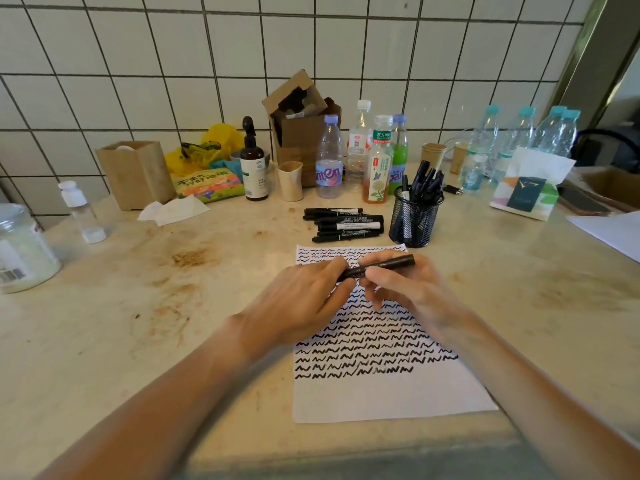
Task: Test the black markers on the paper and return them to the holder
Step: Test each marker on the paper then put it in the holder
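Note:
A white paper covered in rows of black squiggles lies in front of me on the counter. Both hands hover over its upper part and share one black marker, held nearly level. My left hand grips its left end, my right hand pinches its middle. Whether the cap is on, I cannot tell. A pile of several black markers lies beyond the paper. To its right stands a black mesh holder with several markers upright in it.
Behind the markers stand several plastic bottles, a brown pump bottle, small cups, a cardboard box and a wooden box. A tissue pack sits at right, a jar at far left. The counter is stained.

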